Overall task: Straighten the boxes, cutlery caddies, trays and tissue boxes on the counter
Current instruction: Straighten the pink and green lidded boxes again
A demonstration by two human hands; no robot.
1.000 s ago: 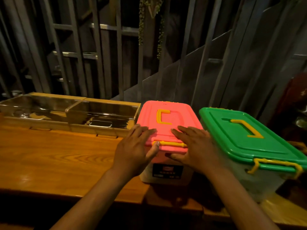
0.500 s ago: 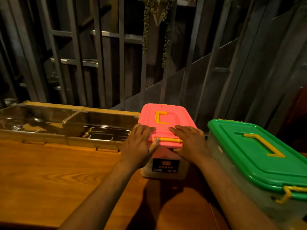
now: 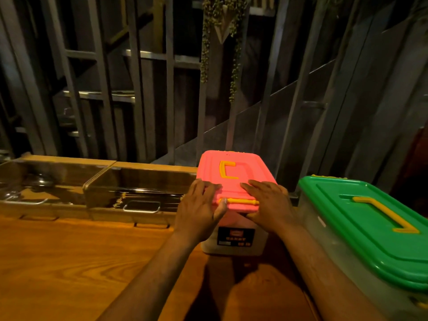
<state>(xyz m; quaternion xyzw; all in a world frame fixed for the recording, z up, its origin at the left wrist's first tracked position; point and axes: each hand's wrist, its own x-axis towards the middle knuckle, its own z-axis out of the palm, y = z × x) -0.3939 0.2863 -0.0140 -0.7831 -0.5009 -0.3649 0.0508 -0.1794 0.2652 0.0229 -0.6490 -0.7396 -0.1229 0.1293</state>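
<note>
A clear box with a pink lid (image 3: 236,167) and yellow handle stands at the back of the wooden counter (image 3: 69,262). My left hand (image 3: 199,209) lies on the lid's near left corner with straight fingers, the thumb against the yellow front latch. My right hand (image 3: 268,202) rests flat on the near right corner. Beside it on the right stands a larger box with a green lid (image 3: 370,232), skewed to the counter. Two wooden cutlery caddies with clear lids, one (image 3: 139,191) next to the pink box and one (image 3: 46,181) further left, line the back edge.
Dark metal railings and a hanging plant (image 3: 220,31) rise behind the counter. A narrow gap separates the pink box from the green one. Bare wood spreads across the front left of the counter.
The pink box has slid away from me toward the back edge, with both hands riding on its lid. The gap to the green box has widened and the view has shifted closer.
</note>
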